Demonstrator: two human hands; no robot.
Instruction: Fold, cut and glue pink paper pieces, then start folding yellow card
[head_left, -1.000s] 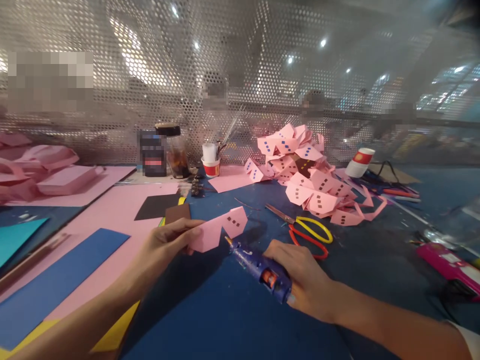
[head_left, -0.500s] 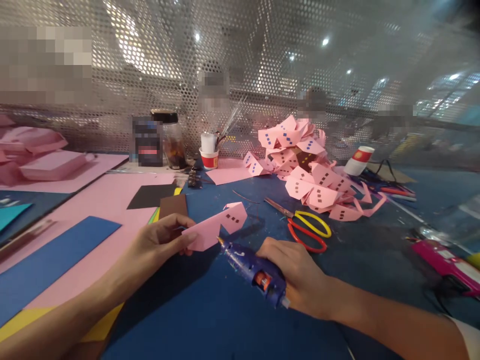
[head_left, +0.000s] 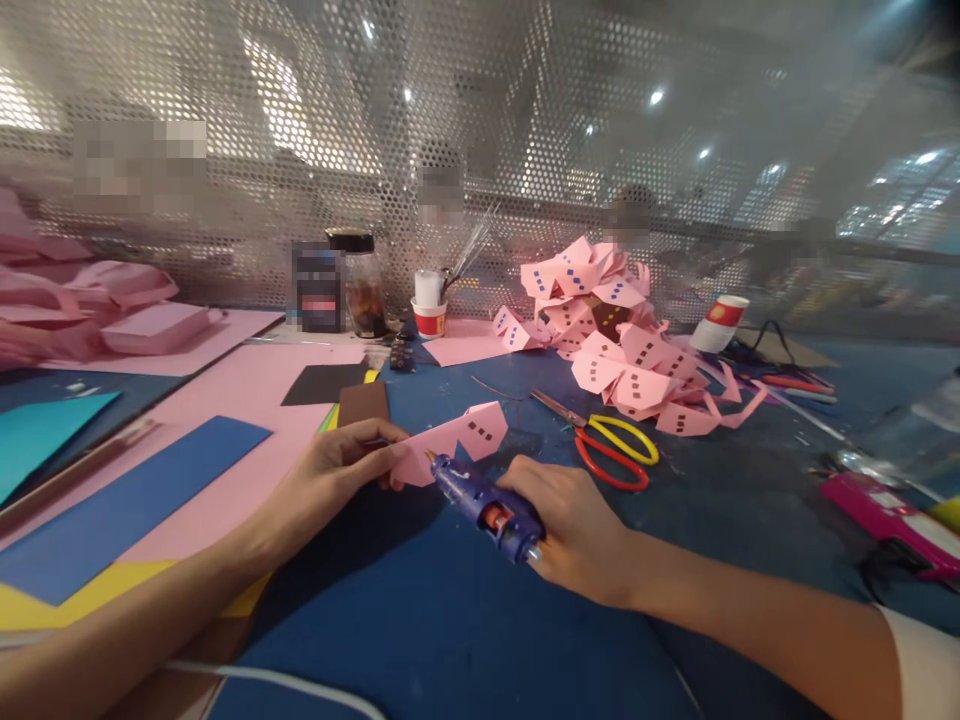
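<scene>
My left hand [head_left: 360, 458] pinches the left end of a folded pink paper piece [head_left: 450, 440] that has dark squares near its right end and a notch in its lower edge. Wrapped round a blue glue gun [head_left: 480, 505], my right hand [head_left: 562, 520] holds it tilted, with its tip at the lower left part of the pink piece. Scissors [head_left: 611, 450] with one red and one yellow handle lie behind my right hand. A brown paper piece [head_left: 364, 402] is just beyond my left hand.
Many folded pink pieces [head_left: 634, 375] are heaped at the back. Blue strips [head_left: 142, 510] and pink sheets lie left. A paper cup [head_left: 430, 320] and a lidded jar [head_left: 365, 295] stand behind. A magenta tool [head_left: 889, 520] lies right; a white cable [head_left: 285, 680] crosses the front.
The glue gun's tip has moved left along the pink piece, onto its lower left part. The view has shifted slightly, and a white cable now shows at the front.
</scene>
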